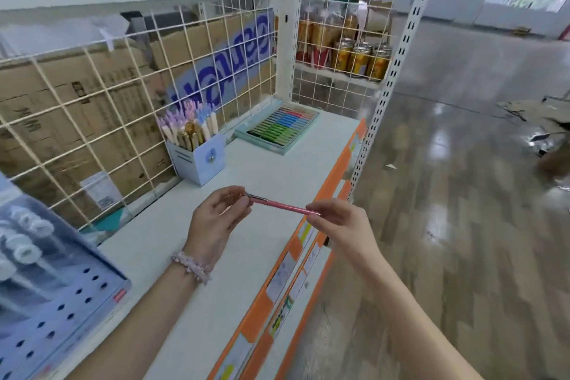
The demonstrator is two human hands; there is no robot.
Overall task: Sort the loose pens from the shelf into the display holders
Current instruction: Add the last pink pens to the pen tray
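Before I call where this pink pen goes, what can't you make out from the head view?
- pink pen: both ends hidden by left hand and right hand.
- flat tray: pens too small to match.
- upright holder: free space hidden by packed pens.

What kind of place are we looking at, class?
Most likely a shop: white wire-backed shelving with orange price-label strips, pens in a display holder, and drink cans stocked on the next shelf.

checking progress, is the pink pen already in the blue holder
No, the pink pen is held in the air between the left hand and right hand, well short of the blue holder.
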